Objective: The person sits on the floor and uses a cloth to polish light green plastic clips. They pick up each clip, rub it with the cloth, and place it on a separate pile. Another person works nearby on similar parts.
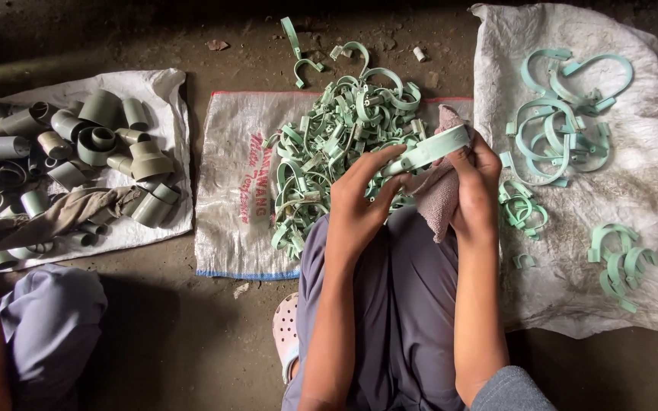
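My left hand [359, 202] and my right hand [475, 186] together hold one pale green plastic pipe clamp [428, 151] above my lap. My right hand also grips a pinkish-grey rag [439, 199] pressed against the clamp. Just beyond my hands a heap of dusty green clamps [336, 144] lies on a white woven sack [234, 179]. To the right, several cleaner green clamps [561, 125] lie spread on a second white sack [649, 198].
At the left a third sack [169, 99] holds several grey pipe fittings [93, 137] and a brown cloth [62, 215]. Another person's arm and knee [9, 320] show at the bottom left. A sandal [286, 331] rests on the dirt floor.
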